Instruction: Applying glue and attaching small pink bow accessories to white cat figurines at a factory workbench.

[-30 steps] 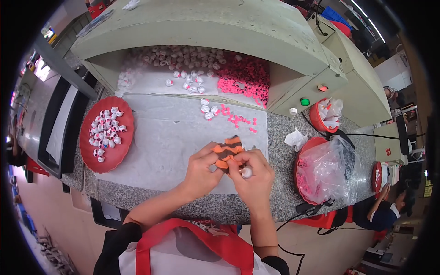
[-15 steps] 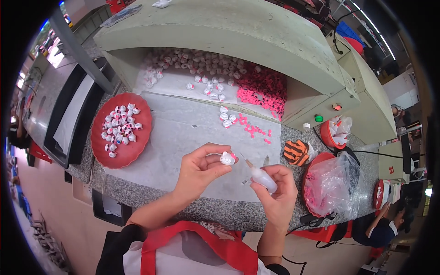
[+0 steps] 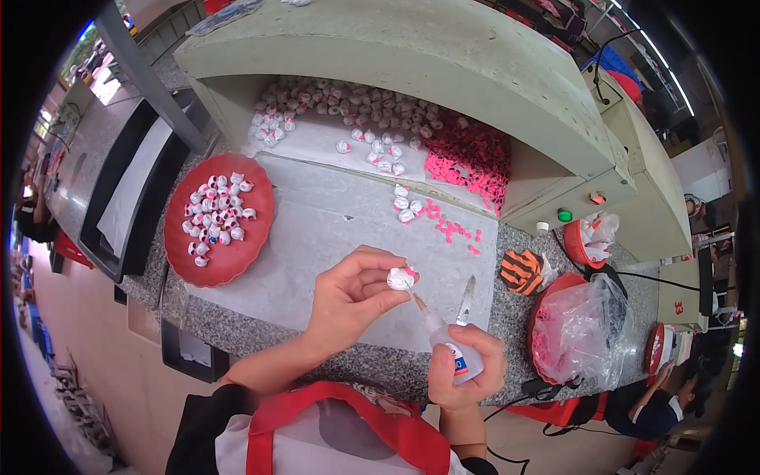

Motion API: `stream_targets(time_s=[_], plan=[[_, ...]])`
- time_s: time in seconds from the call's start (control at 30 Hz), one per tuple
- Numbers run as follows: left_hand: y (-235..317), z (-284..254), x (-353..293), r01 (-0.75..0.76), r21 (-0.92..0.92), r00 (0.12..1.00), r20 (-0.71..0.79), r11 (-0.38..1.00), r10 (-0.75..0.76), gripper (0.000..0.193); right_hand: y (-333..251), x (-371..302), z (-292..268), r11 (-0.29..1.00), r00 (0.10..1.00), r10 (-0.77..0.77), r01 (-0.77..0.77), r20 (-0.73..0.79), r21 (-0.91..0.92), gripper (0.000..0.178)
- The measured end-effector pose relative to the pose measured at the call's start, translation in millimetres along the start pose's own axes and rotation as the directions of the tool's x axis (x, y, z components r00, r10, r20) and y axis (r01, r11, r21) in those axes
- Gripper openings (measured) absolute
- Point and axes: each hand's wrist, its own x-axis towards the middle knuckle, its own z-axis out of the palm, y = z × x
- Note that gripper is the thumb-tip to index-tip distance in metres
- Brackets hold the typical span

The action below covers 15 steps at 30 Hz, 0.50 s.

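My left hand [image 3: 352,294] pinches a small white figurine head [image 3: 401,279] with a pink piece on it between thumb and fingertips. My right hand [image 3: 475,364] is wrapped round a translucent squeeze bottle [image 3: 443,336] with a thin needle-like nozzle. The nozzle tip points up to the lower edge of the head; whether it touches cannot be made out. Just beyond the bottle, a flat pointed metal tool [image 3: 468,297] lies on the white paper sheet [image 3: 309,229]. Several white heads [image 3: 405,207] and small pink bow-shaped pieces [image 3: 451,228] are further back on the sheet.
A red scalloped plate [image 3: 178,237] of finished-looking heads stands left. Under the metal hood [image 3: 380,47] lie many white heads [image 3: 340,99] and a pink heap [image 3: 471,162]. At right are an orange-black striped cloth [image 3: 521,271], plastic bag [image 3: 582,324] and red bowl [image 3: 571,241]. A person sits far right.
My right hand has lowered and tilted the bottle, bringing its nozzle from beside the head to its lower edge. The left hand has turned the head slightly. The whole view has shifted a little.
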Motion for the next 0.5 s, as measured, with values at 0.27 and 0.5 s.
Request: stream_targets(time_s=[0.27, 0.5], plan=[[1.2, 1.6, 1.9, -0.044, 0.067, 0.999, 0.012, 0.997, 0.044, 0.032, 1.3, 2.4, 2.1, 1.000, 1.000, -0.014, 0.014, 0.021, 0.022, 0.029], [2.7, -2.0, 2.4, -0.039, 0.108, 0.999, 0.007, 0.993, 0.039, 0.031, -3.8, 8.8, -3.3, 0.998, 0.996, 0.014, -0.018, 0.088, 0.054, 0.028]])
